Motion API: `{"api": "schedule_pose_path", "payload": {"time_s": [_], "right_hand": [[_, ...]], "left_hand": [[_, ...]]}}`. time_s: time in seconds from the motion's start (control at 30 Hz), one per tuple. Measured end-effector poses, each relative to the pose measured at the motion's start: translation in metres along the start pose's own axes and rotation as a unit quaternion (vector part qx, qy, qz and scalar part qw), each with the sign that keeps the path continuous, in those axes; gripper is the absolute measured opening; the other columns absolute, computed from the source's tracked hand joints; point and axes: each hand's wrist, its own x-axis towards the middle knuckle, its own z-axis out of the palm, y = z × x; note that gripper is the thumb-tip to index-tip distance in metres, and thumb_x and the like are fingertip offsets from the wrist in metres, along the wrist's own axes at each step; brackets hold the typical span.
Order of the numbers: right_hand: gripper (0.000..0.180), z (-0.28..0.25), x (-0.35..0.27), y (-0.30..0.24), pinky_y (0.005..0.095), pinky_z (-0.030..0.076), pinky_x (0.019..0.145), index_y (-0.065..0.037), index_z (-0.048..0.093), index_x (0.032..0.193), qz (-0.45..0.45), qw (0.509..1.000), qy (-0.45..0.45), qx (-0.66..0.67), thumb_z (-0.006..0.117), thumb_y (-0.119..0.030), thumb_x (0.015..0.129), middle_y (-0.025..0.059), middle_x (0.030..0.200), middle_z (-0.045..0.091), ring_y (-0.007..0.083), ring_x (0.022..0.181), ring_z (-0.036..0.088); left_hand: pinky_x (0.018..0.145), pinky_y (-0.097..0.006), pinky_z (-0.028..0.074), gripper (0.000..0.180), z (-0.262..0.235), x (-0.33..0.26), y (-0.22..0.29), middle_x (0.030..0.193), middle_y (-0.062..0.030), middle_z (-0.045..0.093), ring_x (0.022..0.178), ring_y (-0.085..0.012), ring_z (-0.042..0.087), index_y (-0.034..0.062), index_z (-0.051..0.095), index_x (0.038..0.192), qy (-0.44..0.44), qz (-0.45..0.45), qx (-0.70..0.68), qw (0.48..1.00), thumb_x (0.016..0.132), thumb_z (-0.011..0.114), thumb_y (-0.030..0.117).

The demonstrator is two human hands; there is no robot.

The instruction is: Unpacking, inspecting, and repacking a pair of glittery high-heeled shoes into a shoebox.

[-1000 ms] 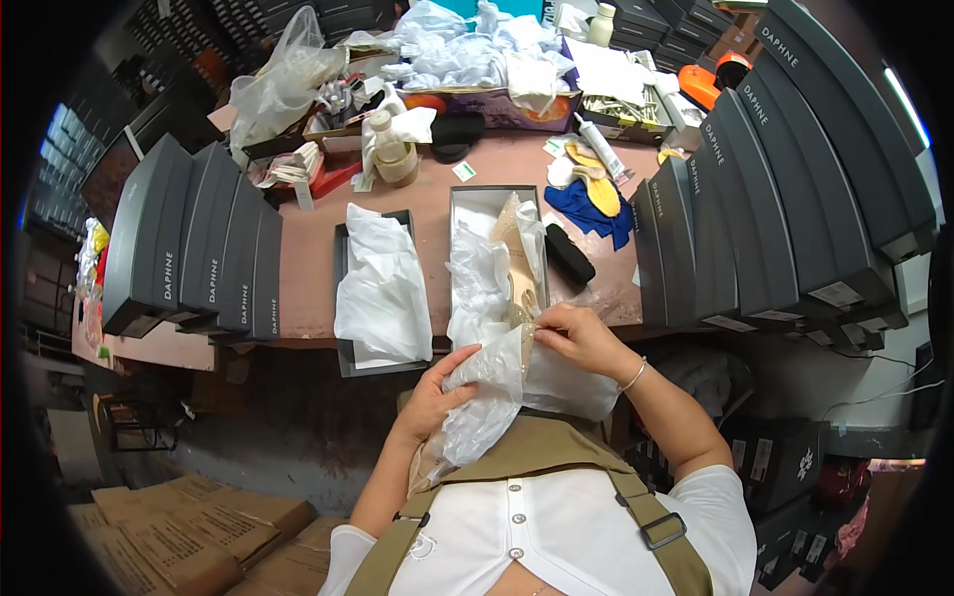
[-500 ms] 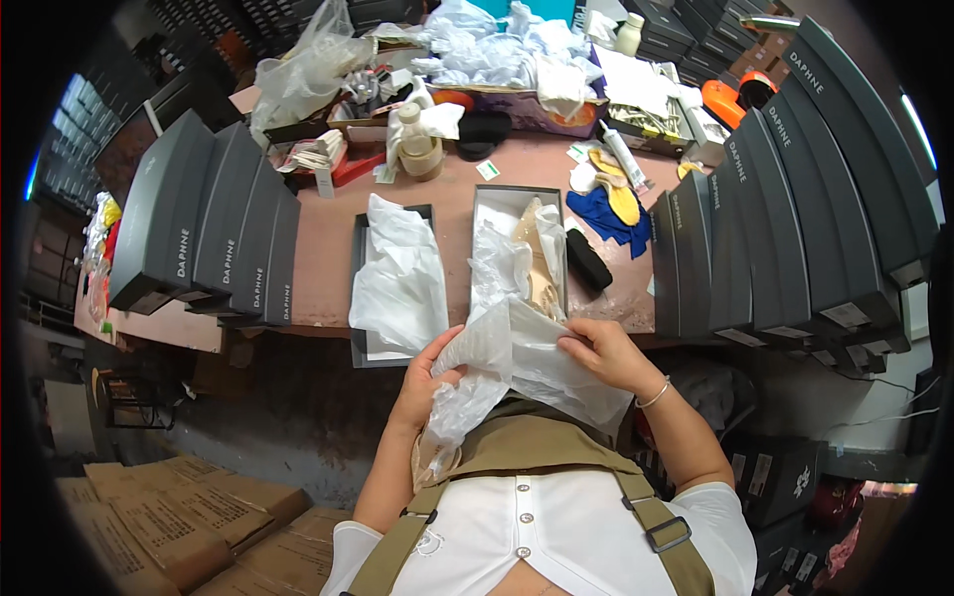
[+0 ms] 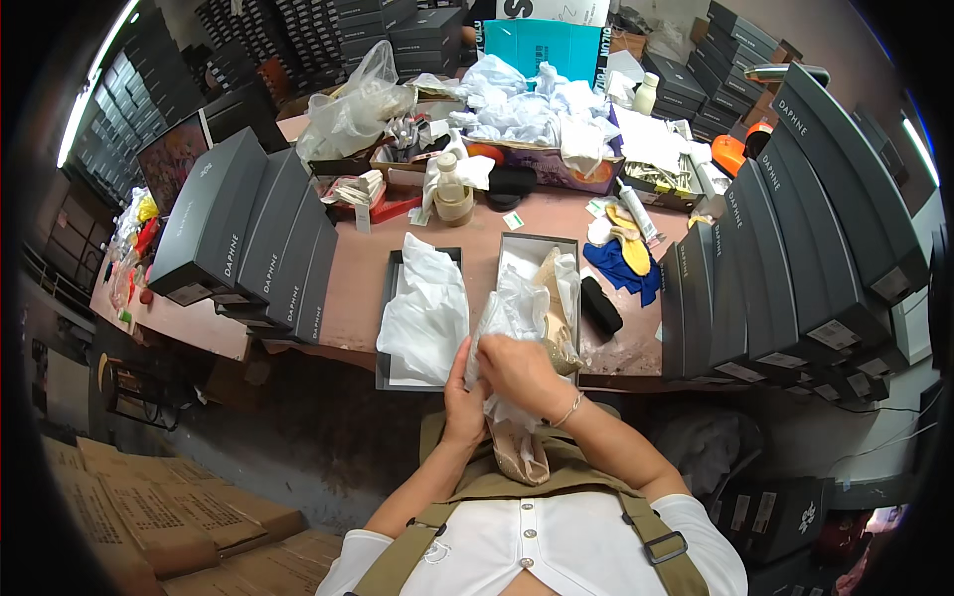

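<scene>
Fingers first: I have the left hand (image 3: 463,403) wrapped around the left side of white tissue (image 3: 510,413), fingers close together. The right hand (image 3: 527,377) is folded into a loose fist against it, fingertips hidden, so I can't tell what they pinch. Just below both hands, a beige glittery shoe (image 3: 524,459) pokes out of the paper, over the apron (image 3: 586,462). Right beyond, a second shoe (image 3: 558,303) lies in the open grey box (image 3: 540,238), on its right side. Left of that, I see a dark tray (image 3: 407,383) with a white sheet (image 3: 427,313) on it. To the right, a black case (image 3: 600,309), then blue cloth (image 3: 624,276) a little farther. Shoebox stacks flank the table (image 3: 363,268), left (image 3: 224,223) and right (image 3: 795,238); crumpled paper (image 3: 537,109) heaps up at the far side.
</scene>
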Motion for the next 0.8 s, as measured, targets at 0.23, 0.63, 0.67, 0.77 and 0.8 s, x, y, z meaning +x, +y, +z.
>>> {"api": "schedule_pose_path", "payload": {"time_s": [0.23, 0.63, 0.67, 0.77, 0.8], "right_hand": [[0.012, 0.01, -0.039, -0.015, 0.0405, 0.047, 0.07, -0.004, 0.055, 0.083, -0.114, 0.99, -0.062, -0.058, 0.06, -0.013, 0.077, 0.0099, 0.077, 0.059, 0.0295, 0.078, 0.062], [0.034, -0.021, -0.045, -0.002, 0.0383, 0.049, 0.077, -0.002, 0.063, 0.108, 0.115, 0.947, -0.075, 0.29, 0.068, -0.019, 0.079, 0.0157, 0.11, 0.061, 0.0348, 0.086, 0.061], [0.033, -0.018, -0.047, -0.002, 0.0387, 0.048, 0.079, -0.002, 0.064, 0.108, 0.058, 0.963, -0.083, 0.248, 0.068, -0.019, 0.08, 0.0149, 0.11, 0.061, 0.0343, 0.089, 0.06], [0.024, -0.006, -0.064, 0.001, 0.0402, 0.041, 0.088, -0.005, 0.067, 0.099, -0.035, 0.985, -0.095, 0.139, 0.067, -0.019, 0.08, 0.0118, 0.105, 0.061, 0.0316, 0.099, 0.054], [0.021, -0.003, -0.061, 0.003, 0.0403, 0.04, 0.087, -0.005, 0.066, 0.095, -0.028, 0.99, -0.089, 0.109, 0.067, -0.019, 0.08, 0.0114, 0.104, 0.06, 0.0313, 0.099, 0.054]], "left_hand": [[0.094, -0.03, 0.043, 0.066, -0.028, 0.034, 0.031, 0.128, -0.0139, 0.049, 0.111, -0.0183, 0.052, 0.0026, 0.028, 0.143, -0.149, -0.133, 0.07, 0.977, 0.087, 0.063, 0.008], [0.105, -0.03, 0.033, 0.078, -0.032, 0.035, 0.03, 0.141, -0.0156, 0.038, 0.127, -0.0196, 0.04, 0.0002, 0.022, 0.146, -0.183, -0.053, 0.162, 0.968, 0.077, 0.057, -0.006], [0.105, -0.03, 0.033, 0.077, -0.036, 0.035, 0.031, 0.141, -0.0159, 0.038, 0.127, -0.0198, 0.04, -0.0008, 0.021, 0.146, -0.175, -0.04, 0.175, 0.968, 0.077, 0.056, -0.006], [0.106, -0.03, 0.032, 0.075, -0.042, 0.031, 0.033, 0.143, -0.017, 0.036, 0.129, -0.0205, 0.038, -0.0037, 0.02, 0.145, -0.159, -0.013, 0.209, 0.965, 0.078, 0.053, -0.006], [0.106, -0.03, 0.031, 0.074, -0.041, 0.03, 0.037, 0.144, -0.0175, 0.035, 0.13, -0.0207, 0.038, -0.0046, 0.019, 0.145, -0.159, -0.011, 0.219, 0.962, 0.078, 0.051, -0.005]]}}
